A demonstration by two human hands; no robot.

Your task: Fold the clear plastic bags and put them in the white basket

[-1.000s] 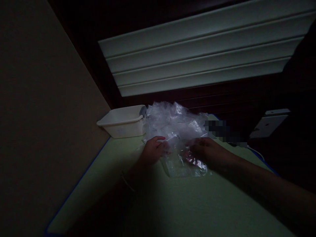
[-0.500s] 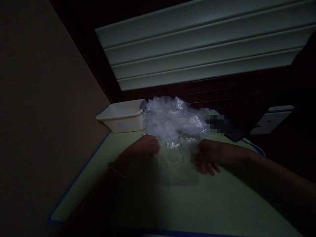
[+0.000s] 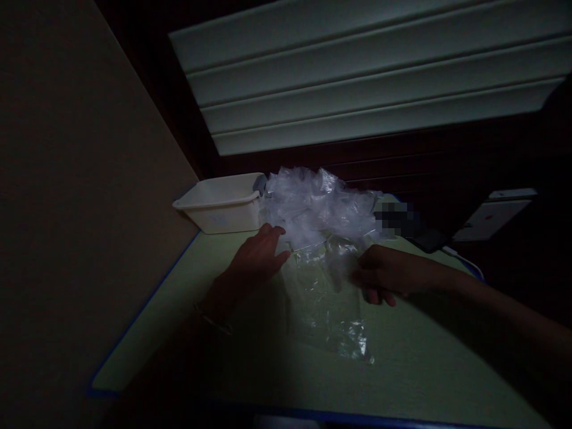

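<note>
A heap of clear plastic bags (image 3: 317, 208) lies at the far side of a pale green table (image 3: 415, 357). One clear bag (image 3: 330, 310) is spread flat on the table between my hands. My left hand (image 3: 259, 257) lies flat with fingers stretched out, its tips touching the bag's upper left corner near the heap. My right hand (image 3: 379, 273) has its fingers curled on the bag's upper right edge. The scene is very dark, so the grip is hard to make out.
A white plastic tub (image 3: 221, 208) stands at the table's far left corner, next to the heap. A beige wall (image 3: 80, 208) runs along the left. A dark phone with a cable (image 3: 431, 241) and a white device (image 3: 496, 214) lie at the right. The table has a blue edge.
The flat clear bag now reaches further toward me on the table. My left hand opened from a loose fist and moved up toward the heap. My right hand's fingers curled in.
</note>
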